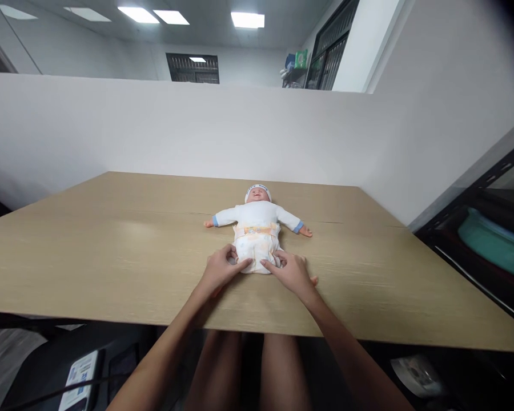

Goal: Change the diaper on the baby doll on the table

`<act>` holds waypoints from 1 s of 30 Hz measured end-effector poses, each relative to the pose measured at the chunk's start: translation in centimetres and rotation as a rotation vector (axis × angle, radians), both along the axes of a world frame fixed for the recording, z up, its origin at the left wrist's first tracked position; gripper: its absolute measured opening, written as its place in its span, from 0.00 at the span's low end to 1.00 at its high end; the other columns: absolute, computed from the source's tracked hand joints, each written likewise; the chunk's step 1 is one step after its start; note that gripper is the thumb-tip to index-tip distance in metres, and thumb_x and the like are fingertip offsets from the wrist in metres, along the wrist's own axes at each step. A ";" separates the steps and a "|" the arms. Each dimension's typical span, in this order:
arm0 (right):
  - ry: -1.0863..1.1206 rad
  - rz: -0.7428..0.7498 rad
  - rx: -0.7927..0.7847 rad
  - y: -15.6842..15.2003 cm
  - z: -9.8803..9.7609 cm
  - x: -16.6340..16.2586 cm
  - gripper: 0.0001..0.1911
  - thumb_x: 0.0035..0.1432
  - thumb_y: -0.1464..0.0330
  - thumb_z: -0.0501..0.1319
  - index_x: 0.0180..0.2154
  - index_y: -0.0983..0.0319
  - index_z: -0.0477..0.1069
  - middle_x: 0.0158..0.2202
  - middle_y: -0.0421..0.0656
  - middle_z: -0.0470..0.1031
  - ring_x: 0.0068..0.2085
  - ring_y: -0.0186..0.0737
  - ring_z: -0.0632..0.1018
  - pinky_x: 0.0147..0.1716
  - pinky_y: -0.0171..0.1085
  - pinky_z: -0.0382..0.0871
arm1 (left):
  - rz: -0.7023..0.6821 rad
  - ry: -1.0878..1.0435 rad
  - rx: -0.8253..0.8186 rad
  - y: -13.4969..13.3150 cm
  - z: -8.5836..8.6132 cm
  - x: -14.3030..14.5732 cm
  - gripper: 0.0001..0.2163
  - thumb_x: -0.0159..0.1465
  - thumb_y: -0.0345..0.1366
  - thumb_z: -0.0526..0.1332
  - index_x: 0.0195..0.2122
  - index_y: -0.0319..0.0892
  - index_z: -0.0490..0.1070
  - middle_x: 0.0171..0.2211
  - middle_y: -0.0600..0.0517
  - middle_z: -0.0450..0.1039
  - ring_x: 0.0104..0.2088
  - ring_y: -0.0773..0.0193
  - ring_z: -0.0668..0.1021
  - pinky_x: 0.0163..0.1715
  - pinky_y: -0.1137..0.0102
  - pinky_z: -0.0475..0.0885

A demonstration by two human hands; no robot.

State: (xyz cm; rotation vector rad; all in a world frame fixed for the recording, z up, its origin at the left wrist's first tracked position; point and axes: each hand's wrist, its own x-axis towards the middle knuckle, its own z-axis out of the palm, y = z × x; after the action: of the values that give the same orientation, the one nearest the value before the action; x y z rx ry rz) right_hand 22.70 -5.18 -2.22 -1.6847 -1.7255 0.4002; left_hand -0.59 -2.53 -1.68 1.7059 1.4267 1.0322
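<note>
Diaper (257,246) already covers the baby doll (257,213) in front; whether fastening remains is unclear. Left hand (221,266) and right hand (292,272) pinch its near corners.

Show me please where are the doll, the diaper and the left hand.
Doll (257,213): head view, on its white-clothed chest.
Diaper (257,246): head view, on its front.
Left hand (220,266): head view, on its middle.

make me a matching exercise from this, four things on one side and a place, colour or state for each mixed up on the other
1. doll
2. diaper
3. left hand
4. table

A. tan, under the doll
B. white, with an orange band
C. on its back, arms spread
D. thumb on the diaper

Pairs: 1-C, 2-B, 3-D, 4-A
</note>
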 end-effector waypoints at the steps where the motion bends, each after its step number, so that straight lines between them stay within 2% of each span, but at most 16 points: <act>1: -0.059 0.023 0.007 -0.1 0.1 -0.2 0.21 0.58 0.47 0.69 0.31 0.58 0.78 0.29 0.43 0.81 0.37 0.50 0.80 0.42 0.44 0.62 | -0.012 -0.008 -0.001 0.0 0.0 -0.1 0.19 0.53 0.54 0.72 0.34 0.44 0.75 0.32 0.51 0.78 0.37 0.53 0.79 0.38 0.65 0.71; 5: -0.123 0.098 0.042 0.1 0.8 -0.5 0.18 0.61 0.50 0.68 0.33 0.58 0.79 0.35 0.42 0.83 0.42 0.49 0.79 0.47 0.45 0.58 | -0.067 -0.089 -0.013 0.2 -0.4 -0.5 0.19 0.55 0.51 0.72 0.39 0.42 0.77 0.37 0.48 0.80 0.41 0.52 0.80 0.42 0.64 0.74; 9: -0.040 0.218 0.099 1.7 1.5 0.2 0.18 0.61 0.53 0.68 0.27 0.59 0.75 0.30 0.41 0.78 0.38 0.44 0.75 0.40 0.40 0.60 | -0.179 -0.160 -0.022 0.6 -0.9 -1.2 0.19 0.57 0.43 0.71 0.47 0.42 0.74 0.42 0.47 0.81 0.46 0.53 0.81 0.50 0.62 0.74; 12: 0.100 0.298 0.090 2.9 1.1 0.6 0.17 0.59 0.54 0.68 0.28 0.59 0.73 0.28 0.40 0.74 0.36 0.43 0.72 0.36 0.37 0.61 | -0.261 -0.261 -0.052 1.0 -1.0 -1.7 0.20 0.55 0.36 0.68 0.50 0.42 0.72 0.46 0.47 0.80 0.49 0.54 0.81 0.54 0.62 0.73; 14: 0.148 0.294 0.101 3.3 0.4 0.8 0.16 0.60 0.54 0.68 0.29 0.58 0.73 0.29 0.39 0.73 0.36 0.43 0.72 0.36 0.37 0.63 | -0.276 -0.324 -0.079 1.2 -1.0 -1.8 0.18 0.56 0.35 0.66 0.48 0.43 0.72 0.46 0.47 0.80 0.49 0.56 0.80 0.53 0.64 0.73; 17: 0.135 0.259 0.132 3.3 -0.8 0.8 0.18 0.63 0.53 0.65 0.28 0.57 0.70 0.30 0.40 0.73 0.38 0.44 0.73 0.40 0.39 0.66 | -0.199 -0.332 -0.109 1.3 -1.1 -1.6 0.14 0.58 0.38 0.65 0.45 0.43 0.72 0.38 0.51 0.79 0.42 0.59 0.81 0.46 0.66 0.74; 21: 0.123 0.257 0.149 3.0 -1.3 0.6 0.19 0.65 0.52 0.63 0.27 0.56 0.67 0.30 0.41 0.74 0.39 0.46 0.73 0.44 0.42 0.67 | -0.053 -0.169 -0.054 1.0 -1.1 -0.9 0.08 0.60 0.39 0.64 0.39 0.43 0.72 0.33 0.52 0.78 0.35 0.60 0.80 0.38 0.69 0.71; 24: 0.128 0.248 0.155 2.9 -1.2 0.5 0.18 0.66 0.53 0.62 0.28 0.56 0.68 0.32 0.42 0.75 0.40 0.47 0.74 0.44 0.43 0.67 | -0.013 -0.086 -0.017 0.7 -0.6 -0.3 0.05 0.60 0.38 0.62 0.35 0.43 0.72 0.30 0.53 0.77 0.32 0.60 0.78 0.34 0.69 0.69; 26: 0.126 0.244 0.171 2.9 -1.0 0.4 0.19 0.66 0.53 0.62 0.27 0.56 0.66 0.31 0.41 0.74 0.39 0.46 0.73 0.43 0.43 0.66 | -0.020 -0.041 -0.011 0.5 -0.2 0.0 0.05 0.61 0.38 0.61 0.31 0.43 0.72 0.27 0.54 0.75 0.30 0.61 0.76 0.32 0.70 0.66; 30: 0.148 0.254 0.173 3.0 -1.1 0.4 0.20 0.66 0.54 0.62 0.26 0.56 0.66 0.29 0.40 0.72 0.37 0.45 0.71 0.41 0.42 0.65 | -0.062 0.034 -0.007 0.5 0.4 0.0 0.12 0.63 0.41 0.58 0.25 0.43 0.72 0.25 0.54 0.71 0.30 0.60 0.73 0.32 0.69 0.63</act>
State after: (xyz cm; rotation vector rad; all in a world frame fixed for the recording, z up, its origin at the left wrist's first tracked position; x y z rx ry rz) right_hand 23.07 -2.19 -3.27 -1.2868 -1.8129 0.4640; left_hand -0.63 -2.00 -1.23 1.7595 1.3885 0.9677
